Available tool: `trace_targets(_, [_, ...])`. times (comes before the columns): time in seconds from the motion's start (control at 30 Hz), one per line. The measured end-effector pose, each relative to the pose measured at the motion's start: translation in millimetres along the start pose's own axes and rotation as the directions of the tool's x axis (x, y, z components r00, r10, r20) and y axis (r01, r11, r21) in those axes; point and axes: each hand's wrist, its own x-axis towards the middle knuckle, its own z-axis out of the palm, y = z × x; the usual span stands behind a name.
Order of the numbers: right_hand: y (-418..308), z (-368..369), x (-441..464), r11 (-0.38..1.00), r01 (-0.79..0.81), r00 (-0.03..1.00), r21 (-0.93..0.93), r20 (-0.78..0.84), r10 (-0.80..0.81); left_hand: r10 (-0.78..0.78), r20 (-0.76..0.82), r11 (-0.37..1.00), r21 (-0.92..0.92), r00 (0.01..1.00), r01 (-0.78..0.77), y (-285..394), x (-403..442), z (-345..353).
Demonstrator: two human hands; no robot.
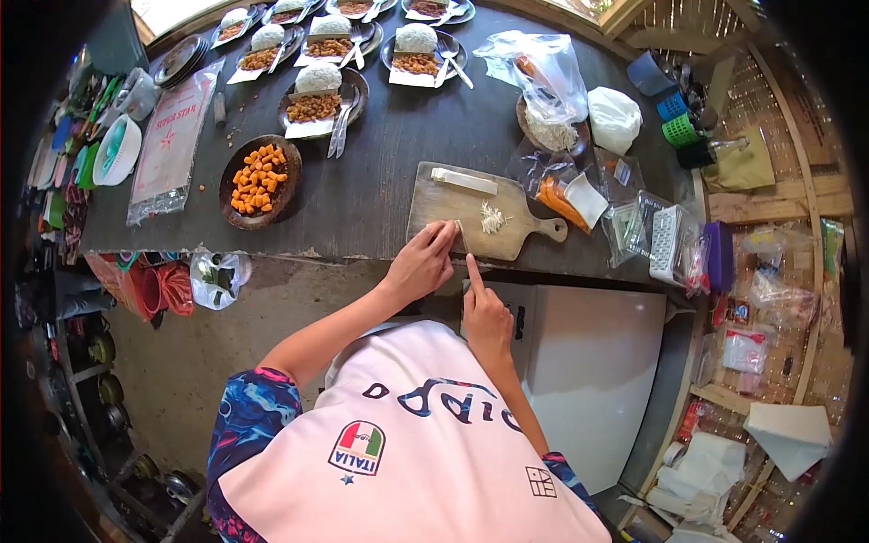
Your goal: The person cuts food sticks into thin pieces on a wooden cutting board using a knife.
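Pale pinkish shirt (398, 498) with short sleeves (256, 418) patterned in blues and pink. The front bears dark patterned lettering (415, 402), a red, white and green shield (357, 449) marked ITALIA, a blue star (348, 480) and a square black emblem (541, 481).

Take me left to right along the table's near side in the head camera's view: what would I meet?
SUPER STAR plastic packet → brown bowl of orange cubes → person's left hand → person's right hand → carrots → white perforated container → purple box

White shreds (492, 218) lie on the board (509, 192) near the left fingers (443, 235).
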Motion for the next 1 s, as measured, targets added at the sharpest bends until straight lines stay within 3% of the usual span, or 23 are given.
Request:
trace_targets(0.2, [4,21,26,0.996,0.071,0.994,0.057,-0.086,-0.066,-0.004,-0.007,1.000,-0.006,1.000,0.004,5,-2,-3])
trace_targets(0.4, [8,5,-8,0.997,-0.014,0.999,0.069,0.039,0.012,-0.017,-0.015,0.999,-0.032,1.000,0.016,2,-3,0])
trace_targets(0.7, [2,15,22,0.998,0.056,0.998,0.036,-0.022,-0.056,-0.028,-0.040,0.998,-0.051,0.999,0.025,4,-3,1])
trace_targets(1.0, [-1,5,6,0.999,-0.004,0.998,0.039,0.056,0.002,-0.025,-0.034,0.999,-0.037,0.999,0.024,0,-3,1])
